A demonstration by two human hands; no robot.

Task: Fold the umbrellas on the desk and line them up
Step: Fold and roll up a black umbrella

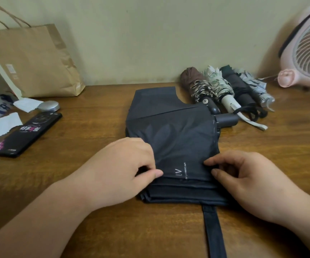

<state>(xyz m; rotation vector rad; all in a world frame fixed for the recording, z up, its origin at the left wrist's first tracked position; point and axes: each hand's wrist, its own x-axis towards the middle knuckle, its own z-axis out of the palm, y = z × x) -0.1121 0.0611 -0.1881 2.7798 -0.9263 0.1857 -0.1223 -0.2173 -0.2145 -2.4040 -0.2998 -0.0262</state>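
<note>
- Desk [94, 112]: wooden, and it carries everything noted below. All places are given from the fingers.
- Paper bag [33, 60]: stands far beyond and to the left of the left fingers, against the wall.
- Fan [307, 53]: pink, far beyond and to the right of the right fingers.
- Dark umbrella [172, 135]: lies flat on the desk, directly beyond and between both sets of fingers. Its panels are stacked in layers at the near edge.
- Long axis: judged to run left to right across the desk. The handle [226, 121] points right, beyond the right fingers.
- Folded umbrellas [225, 86]: 4, rolled and set side by side, beyond the right fingers. The dark umbrella's handle lies just beside their handles.
- Left hand [120, 170]: fingertips [157, 173] narrow, pinching the top panel's near left edge.
- Right hand [247, 181]: fingertips [209, 162] narrow, pinching the same panel's near right edge.
- Phone [27, 135]: well left of the left fingers, untouched.
- Strap [213, 229]: trails from the near edge toward the person, below the right fingers, and hangs loose.
- Step in hand, as judged: flattening and aligning panels on umbrella 5 of 5.
- Next move, as judged: roll the stacked panels round the shaft, wrap the strap to close it, then set the umbrella parallel with the 4.
</note>
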